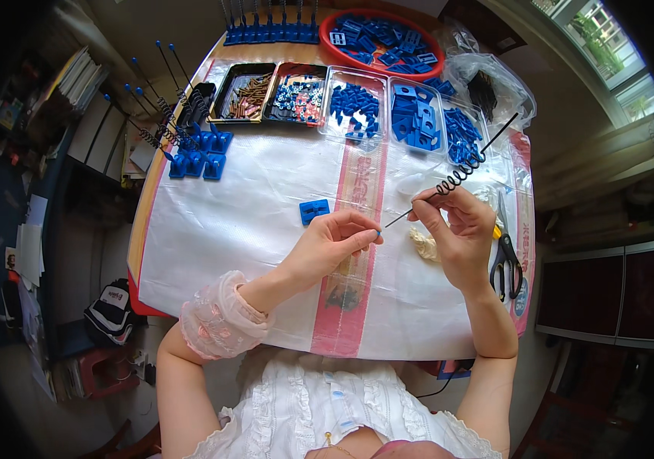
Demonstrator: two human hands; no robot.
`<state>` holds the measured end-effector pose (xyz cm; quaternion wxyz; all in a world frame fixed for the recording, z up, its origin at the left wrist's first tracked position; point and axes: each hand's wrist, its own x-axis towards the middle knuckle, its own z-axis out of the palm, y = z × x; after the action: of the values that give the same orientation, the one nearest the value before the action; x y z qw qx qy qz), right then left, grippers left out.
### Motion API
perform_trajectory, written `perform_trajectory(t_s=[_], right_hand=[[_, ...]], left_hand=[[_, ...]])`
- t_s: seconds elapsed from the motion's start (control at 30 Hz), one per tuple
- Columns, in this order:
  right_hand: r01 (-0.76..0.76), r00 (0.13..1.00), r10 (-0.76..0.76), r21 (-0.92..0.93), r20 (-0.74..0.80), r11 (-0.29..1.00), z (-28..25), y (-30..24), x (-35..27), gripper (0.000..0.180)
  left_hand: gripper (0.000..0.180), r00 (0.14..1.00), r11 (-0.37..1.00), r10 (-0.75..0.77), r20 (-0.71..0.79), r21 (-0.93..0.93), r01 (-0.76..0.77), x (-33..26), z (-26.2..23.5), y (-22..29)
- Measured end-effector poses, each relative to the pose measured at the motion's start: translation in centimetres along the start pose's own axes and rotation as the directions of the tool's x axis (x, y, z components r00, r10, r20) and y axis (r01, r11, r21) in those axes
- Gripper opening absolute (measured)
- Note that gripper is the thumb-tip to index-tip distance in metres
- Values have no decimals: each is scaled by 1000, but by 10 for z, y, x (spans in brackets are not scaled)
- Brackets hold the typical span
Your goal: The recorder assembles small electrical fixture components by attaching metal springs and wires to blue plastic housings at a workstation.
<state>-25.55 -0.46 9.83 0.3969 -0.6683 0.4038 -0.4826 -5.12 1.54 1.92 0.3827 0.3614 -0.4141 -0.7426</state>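
Note:
My right hand [461, 233] pinches a thin black rod [409, 218] with a coiled section [458, 176], tilted up to the far right. Between the fingertips of my left hand [338, 239] is a small blue piece [378, 233], mostly hidden. The rod's near end points at that piece; whether they touch I cannot tell. Just beyond my left hand lies a square blue plastic base [314, 211]. A crumpled cream-coloured item [423, 245] rests beside my right hand, and black-handled scissors [504, 268] lie to its right.
Across the back stand a black tray of copper-coloured pins [254, 96], a tray of small mixed parts [296, 96] and clear tubs of blue pieces [354, 107]. Behind them is a red basin [388, 74]. Blue bases with upright coiled rods [197, 157] stand far left; a plastic bag [510, 92] sits back right.

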Motion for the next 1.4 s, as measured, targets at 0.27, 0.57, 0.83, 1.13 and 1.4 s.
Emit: perform_trajectory(t_s=[0.27,0.57,0.83,1.13,1.4], right_hand=[[73,997,-69,-92,44,993,1,5,-5,9],[141,987,-126,-153,102,978,4,5,-6,11],[203,979,-199,-161,44,966,9,13,-5,13],[211,977,-203,-175,58,962,9,13,-5,14],[177,981,-159,-181,110,967,7,10,-7,12]], left_hand=[[24,978,862,-201,60,-463,205,3,-4,-6],[22,967,779,-215,134,-573,252,5,-8,-14],[22,963,791,-197,183,-551,266,5,-9,-20],[21,963,787,-188,194,-557,266,5,-8,-20],[20,959,779,-200,203,-560,281,4,-8,-18]])
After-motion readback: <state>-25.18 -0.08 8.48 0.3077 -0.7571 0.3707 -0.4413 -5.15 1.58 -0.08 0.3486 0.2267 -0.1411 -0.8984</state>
